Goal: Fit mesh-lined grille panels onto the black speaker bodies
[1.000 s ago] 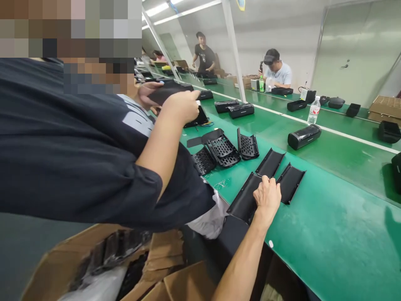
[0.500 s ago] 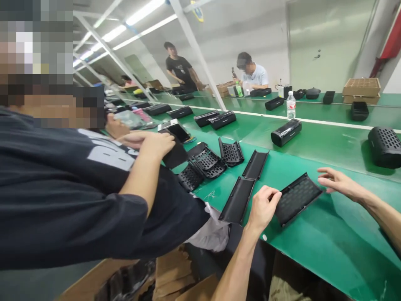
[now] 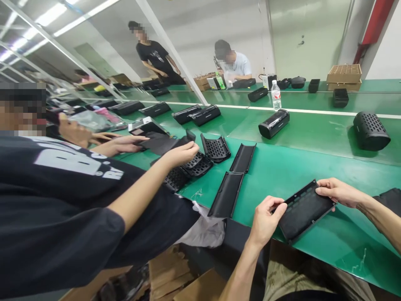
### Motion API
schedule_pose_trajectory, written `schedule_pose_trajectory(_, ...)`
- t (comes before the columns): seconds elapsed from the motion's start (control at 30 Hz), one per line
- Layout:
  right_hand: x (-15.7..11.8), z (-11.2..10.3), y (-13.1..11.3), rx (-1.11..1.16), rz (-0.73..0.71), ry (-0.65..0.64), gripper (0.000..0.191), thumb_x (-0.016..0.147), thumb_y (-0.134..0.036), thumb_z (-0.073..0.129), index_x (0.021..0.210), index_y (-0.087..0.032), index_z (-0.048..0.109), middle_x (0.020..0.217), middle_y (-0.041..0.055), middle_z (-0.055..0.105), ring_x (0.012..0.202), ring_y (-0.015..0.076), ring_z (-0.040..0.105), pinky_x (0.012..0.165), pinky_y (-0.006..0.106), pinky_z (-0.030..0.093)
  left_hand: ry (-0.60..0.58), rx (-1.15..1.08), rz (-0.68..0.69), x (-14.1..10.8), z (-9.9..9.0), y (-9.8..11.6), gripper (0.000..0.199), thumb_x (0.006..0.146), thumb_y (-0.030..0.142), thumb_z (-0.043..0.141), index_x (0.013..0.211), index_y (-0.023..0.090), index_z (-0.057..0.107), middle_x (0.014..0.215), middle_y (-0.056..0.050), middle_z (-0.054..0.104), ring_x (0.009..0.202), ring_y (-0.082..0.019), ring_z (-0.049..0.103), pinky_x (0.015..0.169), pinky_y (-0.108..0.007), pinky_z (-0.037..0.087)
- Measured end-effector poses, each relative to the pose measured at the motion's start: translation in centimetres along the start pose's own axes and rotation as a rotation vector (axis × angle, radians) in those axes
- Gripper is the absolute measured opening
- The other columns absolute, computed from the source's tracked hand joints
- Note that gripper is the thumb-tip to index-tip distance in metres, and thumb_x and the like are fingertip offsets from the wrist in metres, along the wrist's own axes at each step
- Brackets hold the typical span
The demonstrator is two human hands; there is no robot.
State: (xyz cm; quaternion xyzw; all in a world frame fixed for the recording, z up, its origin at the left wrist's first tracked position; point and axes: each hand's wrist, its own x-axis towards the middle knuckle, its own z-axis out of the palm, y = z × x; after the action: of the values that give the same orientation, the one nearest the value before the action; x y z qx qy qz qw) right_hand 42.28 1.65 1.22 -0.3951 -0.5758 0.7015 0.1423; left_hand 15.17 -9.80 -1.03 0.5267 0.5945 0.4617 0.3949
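A black curved speaker grille panel (image 3: pixel 308 211) tilts between my two hands above the green table, its hollow inner side facing up and rows of holes showing faintly along one side. My left hand (image 3: pixel 266 217) pinches its left end between thumb and fingers. On the opposite end my right hand (image 3: pixel 340 192) has its thumb on the inner face and fingers beneath. To the left, two more black panels (image 3: pixel 227 194) lie end to end on the table. Dark flat material (image 3: pixel 390 200) lies beyond my right wrist, partly hidden.
At my left a co-worker in a black shirt (image 3: pixel 72 200) handles a dark sheet (image 3: pixel 161 143) over several perforated shells (image 3: pixel 216 148). Black speaker bodies (image 3: pixel 274 124) and a water bottle (image 3: pixel 276 95) stand on the green belt. Opened cardboard (image 3: pixel 171 271) lies below the table edge.
My right hand has moved onto the panel's right end and gripped it. The panel has shifted toward me. The co-worker's hands have spread apart with the dark sheet, and the view has turned right.
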Motion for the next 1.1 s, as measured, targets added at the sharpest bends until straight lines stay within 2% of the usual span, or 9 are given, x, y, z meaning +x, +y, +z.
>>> schedule_pose_trajectory(0.2,-0.5,-0.4,0.7,0.021,0.024,0.012,0.052,0.079,-0.065,0.086,0.082,-0.018,0.063,0.062,-0.0061,0.054,0.045,0.0065,0.049,0.042,0.019,0.049,-0.067,-0.111,-0.052,-0.5,0.1,0.0,0.021,0.081,0.031,0.074,0.096,0.017,0.077,0.098,-0.008,0.074,0.095,-0.023,0.071,0.089,-0.034,0.056)
schedule_pose_trajectory(0.33,-0.5,-0.5,1.3,0.062,0.043,0.016,0.058,0.079,-0.072,0.084,0.081,-0.019,0.060,0.058,-0.0084,0.048,0.044,0.0064,0.046,0.041,0.019,0.049,-0.063,-0.146,-0.081,-0.8,0.2,0.2,0.019,0.080,0.030,0.076,0.094,0.017,0.077,0.096,-0.007,0.073,0.094,-0.023,0.070,0.090,-0.034,0.054)
schedule_pose_trajectory(0.47,-0.5,-0.5,1.4,0.114,0.064,0.009,0.061,0.075,-0.073,0.086,0.088,-0.017,0.064,0.065,-0.0047,0.057,0.048,0.0089,0.052,0.041,0.020,0.050,-0.095,-0.290,-0.144,-1.2,0.1,0.4,0.032,0.076,0.041,0.089,0.095,0.017,0.078,0.091,-0.005,0.073,0.088,-0.019,0.067,0.082,-0.028,0.052)
schedule_pose_trajectory(0.6,-0.3,-0.4,1.6,0.177,0.085,0.009,0.063,0.076,-0.076,0.084,0.089,-0.018,0.067,0.062,-0.0058,0.054,0.047,0.0089,0.051,0.040,0.020,0.046,-0.204,-0.768,-0.445,-1.4,0.6,0.2,0.062,0.080,0.076,0.078,0.092,0.016,0.076,0.079,-0.003,0.071,0.066,-0.014,0.062,0.061,-0.024,0.048)
schedule_pose_trajectory(0.77,0.9,1.3,1.5,0.200,0.137,-0.039,0.057,0.078,-0.072,0.084,0.094,-0.018,0.071,0.061,-0.0052,0.059,0.045,0.0090,0.052,0.039,0.019,0.043,-0.463,-1.151,-0.750,-1.9,3.1,-0.5,0.068,0.101,0.072,0.051,0.101,0.009,0.078,0.083,-0.010,0.078,0.069,-0.019,0.071,0.073,-0.028,0.053)
schedule_pose_trajectory(0.87,2.3,2.6,0.9,0.165,0.172,-0.098,0.062,0.074,-0.075,0.085,0.094,-0.017,0.073,0.061,-0.0035,0.063,0.043,0.0097,0.054,0.036,0.019,0.041,-0.717,-1.283,-0.731,-2.5,4.4,-1.7,0.094,0.093,0.088,0.042,0.127,0.006,0.074,0.101,-0.019,0.082,0.078,-0.030,0.077,0.074,-0.036,0.054)
schedule_pose_trajectory(0.93,4.0,2.5,0.1,0.124,0.202,-0.130,0.066,0.071,-0.076,0.087,0.094,-0.015,0.074,0.065,0.0004,0.068,0.046,0.0121,0.060,0.038,0.019,0.043,-0.770,-1.364,-0.638,-2.6,4.7,-2.6,0.102,0.086,0.092,0.048,0.137,0.007,0.069,0.112,-0.021,0.081,0.081,-0.033,0.078,0.074,-0.037,0.055)
schedule_pose_trajectory(1.03,8.3,0.7,-2.5,0.060,0.245,-0.068,0.064,0.078,-0.069,0.087,0.099,-0.010,0.075,0.073,0.0092,0.074,0.052,0.0183,0.068,0.041,0.024,0.050,-0.696,-1.417,-0.531,-2.5,4.1,-3.2,0.099,0.080,0.087,0.066,0.134,0.004,0.072,0.113,-0.022,0.080,0.085,-0.032,0.077,0.083,-0.038,0.054)
schedule_pose_trajectory(1.1,12.9,-1.0,-5.3,0.049,0.221,0.099,0.053,0.091,-0.059,0.080,0.109,-0.010,0.072,0.083,0.0094,0.076,0.058,0.0179,0.070,0.048,0.026,0.056,-0.589,-1.430,-0.519,-2.4,3.1,-3.3,0.097,0.078,0.086,0.070,0.128,0.003,0.075,0.113,-0.022,0.080,0.091,-0.034,0.076,0.092,-0.042,0.054)
